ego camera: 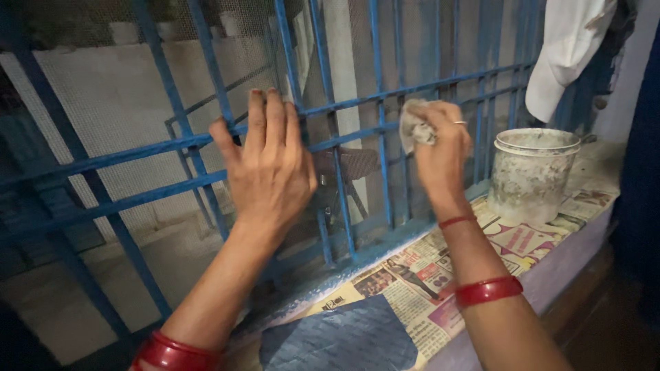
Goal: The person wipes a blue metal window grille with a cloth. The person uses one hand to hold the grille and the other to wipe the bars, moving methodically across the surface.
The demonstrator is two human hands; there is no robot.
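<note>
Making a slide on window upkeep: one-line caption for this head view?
Right hand presses a crumpled cloth to a blue window grille; left hand rests on it.

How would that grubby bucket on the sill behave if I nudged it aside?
The bucket looks like stiff plastic, so probably rigid. It stands upright on loose newspaper, so it may drag the sheets along rather than slide cleanly. Its contents aren't visible, so weight is uncertain; it sits near the ledge edge.
</note>
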